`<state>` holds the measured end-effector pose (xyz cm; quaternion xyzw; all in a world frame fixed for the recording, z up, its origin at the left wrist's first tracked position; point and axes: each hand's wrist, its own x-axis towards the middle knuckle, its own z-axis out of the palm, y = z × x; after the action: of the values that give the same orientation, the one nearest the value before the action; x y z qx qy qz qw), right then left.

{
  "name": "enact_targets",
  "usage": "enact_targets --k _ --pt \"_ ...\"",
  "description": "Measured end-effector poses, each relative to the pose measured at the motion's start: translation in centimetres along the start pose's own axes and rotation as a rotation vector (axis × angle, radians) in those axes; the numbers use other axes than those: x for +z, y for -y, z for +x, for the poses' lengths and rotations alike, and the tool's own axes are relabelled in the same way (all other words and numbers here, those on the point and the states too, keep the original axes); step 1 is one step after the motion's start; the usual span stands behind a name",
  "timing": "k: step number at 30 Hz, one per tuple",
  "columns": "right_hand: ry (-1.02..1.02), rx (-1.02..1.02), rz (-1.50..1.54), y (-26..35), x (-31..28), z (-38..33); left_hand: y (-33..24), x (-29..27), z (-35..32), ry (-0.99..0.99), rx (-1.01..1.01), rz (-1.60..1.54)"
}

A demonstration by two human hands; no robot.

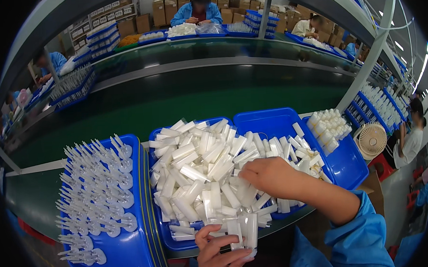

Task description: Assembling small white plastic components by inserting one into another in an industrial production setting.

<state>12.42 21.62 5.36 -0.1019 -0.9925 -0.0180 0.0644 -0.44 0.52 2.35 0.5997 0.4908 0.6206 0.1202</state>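
Note:
At the front edge of the table my left hand [220, 251] is closed around small white pieces in clear sleeves [249, 231], which stand upright between its fingers and thumb. Farther up, my right hand [269, 176] reaches in from the right with its fingers pinched together over the heap. What those fingertips grip, if anything, is hidden; translucent plastic shows just below them. Under and around both hands lies a heap of clear-wrapped white pieces [182, 174] in a blue tray. Loose white tubes [277, 144] fill part of the blue tray [266, 116] beside it.
On the left, stacked blue trays [146, 224] carry upright clear plastic parts with round bases [96, 188]. Bundled white bottles [327, 127] sit in a blue tray at right, near a beige fan [370, 140]. Beyond runs a green conveyor belt [197, 91], with people working across it.

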Motion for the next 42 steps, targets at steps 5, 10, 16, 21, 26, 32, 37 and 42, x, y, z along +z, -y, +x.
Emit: enact_targets --k 5,10,16,21,26,32,37,42 --pt "-0.147 0.461 0.958 2.6 -2.7 -0.4 0.2 0.1 -0.1 0.036 -0.003 0.012" --pt "-0.095 0.558 1.865 4.6 -3.0 -2.2 0.2 0.1 0.3 0.144 0.053 0.052" --pt "-0.046 0.526 2.1 5.0 -2.3 -2.9 0.0 0.4 1.0 0.186 0.058 0.033" --pt "0.002 0.458 1.56 4.1 -3.1 -3.6 0.2 0.4 0.5 0.207 0.081 0.049" --pt "-0.086 0.288 1.1 4.4 -4.9 -4.6 0.3 0.7 0.5 0.265 0.077 0.072" --pt "-0.036 0.293 1.124 4.4 -4.6 -5.3 -0.4 0.7 0.8 0.304 0.075 0.088" --pt "-0.063 0.24 1.212 5.6 -4.1 -6.1 0.3 0.8 -0.5 0.143 0.167 0.063" --pt "-0.062 0.303 1.311 7.6 -3.2 -7.1 0.1 1.4 0.5 0.06 0.249 0.184"
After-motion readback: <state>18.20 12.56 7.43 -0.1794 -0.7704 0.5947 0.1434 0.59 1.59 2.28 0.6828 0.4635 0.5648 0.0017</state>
